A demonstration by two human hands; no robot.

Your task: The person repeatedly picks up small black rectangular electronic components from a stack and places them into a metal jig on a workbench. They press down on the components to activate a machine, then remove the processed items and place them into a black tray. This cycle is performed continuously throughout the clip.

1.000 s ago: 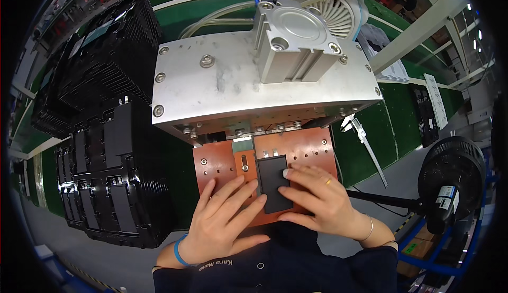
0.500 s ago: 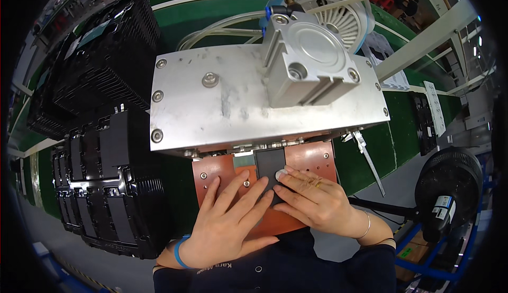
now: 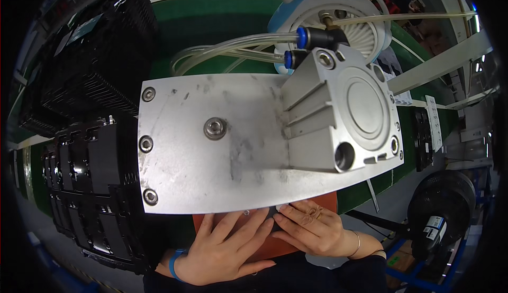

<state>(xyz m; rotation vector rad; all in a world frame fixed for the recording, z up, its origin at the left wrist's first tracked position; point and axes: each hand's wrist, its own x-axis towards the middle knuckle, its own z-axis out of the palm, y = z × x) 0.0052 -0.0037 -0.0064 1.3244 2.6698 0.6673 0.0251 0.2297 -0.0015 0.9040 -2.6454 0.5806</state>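
Note:
My left hand (image 3: 221, 253) lies with fingers spread, its fingertips on an orange-brown base plate (image 3: 328, 203) under the front edge of a silver metal press (image 3: 180, 160). Beside it, my right hand (image 3: 317, 232) rests with outstretched fingers close together on a flat dark piece (image 3: 272, 211), of which only a small part shows between the hands. Something white sits at a right fingertip. The overhanging top of the press hides the upper end of the dark piece and some of my fingertips.
A square air cylinder (image 3: 365, 107) with clear hoses (image 3: 248, 40) stands on the press. Stacked black trays (image 3: 100, 76) and another black tray with dark flat pieces (image 3: 79, 160) stand left on the green table (image 3: 206, 20). Behind is a white fan (image 3: 296, 7); a black round device (image 3: 442, 203) stands right.
The view has shifted over the press, whose top now looks larger and covers more of the base plate and the dark piece. Both hands keep nearly the same pose.

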